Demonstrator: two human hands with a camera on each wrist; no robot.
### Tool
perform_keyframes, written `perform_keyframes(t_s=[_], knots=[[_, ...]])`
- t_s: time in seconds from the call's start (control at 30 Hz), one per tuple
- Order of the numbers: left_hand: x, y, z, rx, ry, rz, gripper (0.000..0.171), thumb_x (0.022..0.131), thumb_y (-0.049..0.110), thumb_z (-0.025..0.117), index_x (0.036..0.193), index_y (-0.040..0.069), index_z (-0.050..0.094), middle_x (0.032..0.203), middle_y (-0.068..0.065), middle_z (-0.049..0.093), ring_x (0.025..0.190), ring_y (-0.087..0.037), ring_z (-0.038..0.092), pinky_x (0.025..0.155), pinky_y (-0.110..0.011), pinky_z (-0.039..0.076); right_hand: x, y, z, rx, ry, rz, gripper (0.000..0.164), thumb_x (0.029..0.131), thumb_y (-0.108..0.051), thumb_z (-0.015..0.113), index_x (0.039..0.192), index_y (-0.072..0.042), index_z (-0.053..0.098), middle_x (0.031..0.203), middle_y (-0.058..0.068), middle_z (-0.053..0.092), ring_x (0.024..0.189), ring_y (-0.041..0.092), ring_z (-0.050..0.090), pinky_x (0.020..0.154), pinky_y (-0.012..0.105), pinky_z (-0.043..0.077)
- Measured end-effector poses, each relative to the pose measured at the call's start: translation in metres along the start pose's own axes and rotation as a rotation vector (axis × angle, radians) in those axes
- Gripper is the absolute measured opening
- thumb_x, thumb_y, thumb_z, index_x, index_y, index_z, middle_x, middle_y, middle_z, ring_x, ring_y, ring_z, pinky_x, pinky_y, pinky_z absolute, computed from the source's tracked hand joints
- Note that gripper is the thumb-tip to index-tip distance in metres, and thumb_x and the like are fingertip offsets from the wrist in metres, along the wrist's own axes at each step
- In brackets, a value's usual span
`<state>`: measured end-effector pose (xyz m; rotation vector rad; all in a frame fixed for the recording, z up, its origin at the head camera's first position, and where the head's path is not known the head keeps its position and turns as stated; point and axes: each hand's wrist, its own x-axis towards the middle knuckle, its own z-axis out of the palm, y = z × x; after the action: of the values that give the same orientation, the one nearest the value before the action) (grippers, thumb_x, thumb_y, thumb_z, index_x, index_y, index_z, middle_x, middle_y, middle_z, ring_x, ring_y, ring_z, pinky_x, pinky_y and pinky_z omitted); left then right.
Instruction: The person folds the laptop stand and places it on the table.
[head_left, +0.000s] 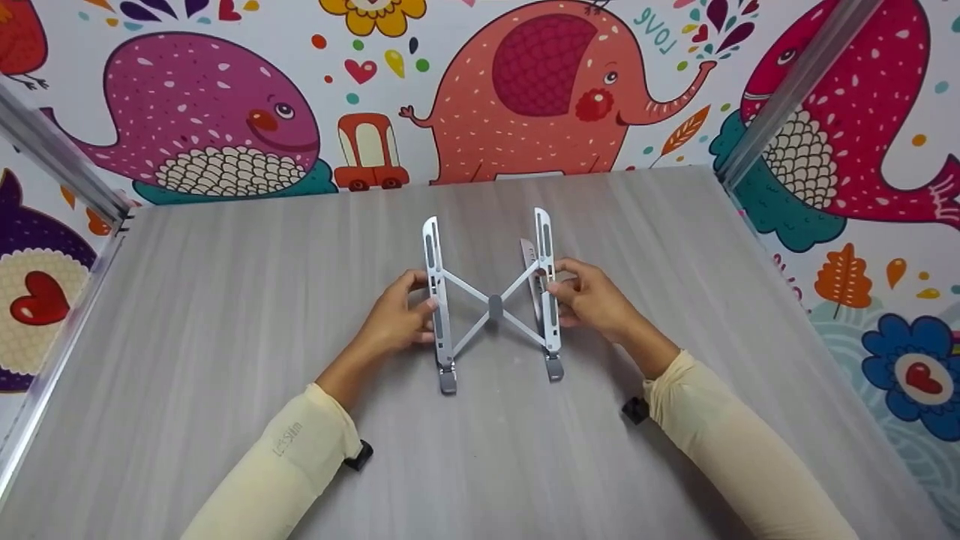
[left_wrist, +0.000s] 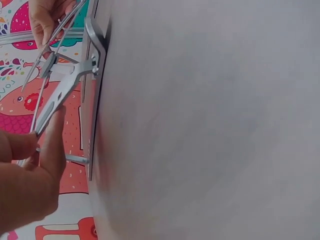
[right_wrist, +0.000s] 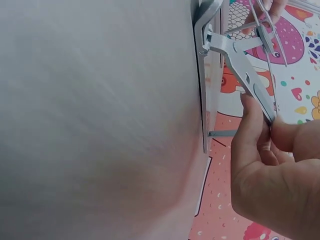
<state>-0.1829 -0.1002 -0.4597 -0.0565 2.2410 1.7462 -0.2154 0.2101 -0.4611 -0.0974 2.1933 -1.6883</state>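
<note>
A silver folding laptop stand (head_left: 495, 306) stands unfolded on the table, its crossed bars meeting at a grey centre hub. My left hand (head_left: 394, 315) grips the left side rail, thumb on the inner side and fingers around the outer. On the opposite side, my right hand (head_left: 596, 300) pinches the right rail between thumb and fingers. The left wrist view shows the sloped upper arm (left_wrist: 60, 92) raised above a base bar (left_wrist: 96, 115) that lies along the tabletop. Grey hooked feet (head_left: 448, 379) point toward me at the near ends.
The wood-grain table (head_left: 225, 315) extends around the stand. A wall with cartoon animals (head_left: 517, 90) rises behind the far edge. Metal frame posts (head_left: 795, 97) stand at the back corners. Black straps (head_left: 636, 410) show at the sleeve cuffs.
</note>
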Motion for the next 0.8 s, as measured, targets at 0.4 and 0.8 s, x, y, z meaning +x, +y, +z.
perform_keyframes(t_s=[0.4,0.8], knots=[[0.0011,-0.0006,0.0014,0.033,0.027,0.001,0.031,0.103,0.005,0.057,0.133,0.014,0.055,0.147,-0.009,0.051,0.073,-0.021,0.063,0.060,-0.031,0.059,0.0019,0.0009,-0.0001,0.008,-0.022,0.013,0.029,0.103,-0.008,0.059,0.131,0.000,0.056,0.085,0.003,0.065,0.073,0.017,0.065,0.064,0.035,0.061],[0.0028,-0.0029,0.0038,-0.007,0.047,-0.001,0.032,0.102,0.005,0.058,0.132,0.016,0.056,0.145,-0.007,0.051,0.073,-0.019,0.062,0.056,-0.027,0.056,0.0032,0.0007,0.0003,0.027,-0.040,0.001,0.024,0.103,-0.008,0.058,0.126,-0.001,0.056,0.086,0.002,0.066,0.076,0.017,0.068,0.064,0.034,0.061]])
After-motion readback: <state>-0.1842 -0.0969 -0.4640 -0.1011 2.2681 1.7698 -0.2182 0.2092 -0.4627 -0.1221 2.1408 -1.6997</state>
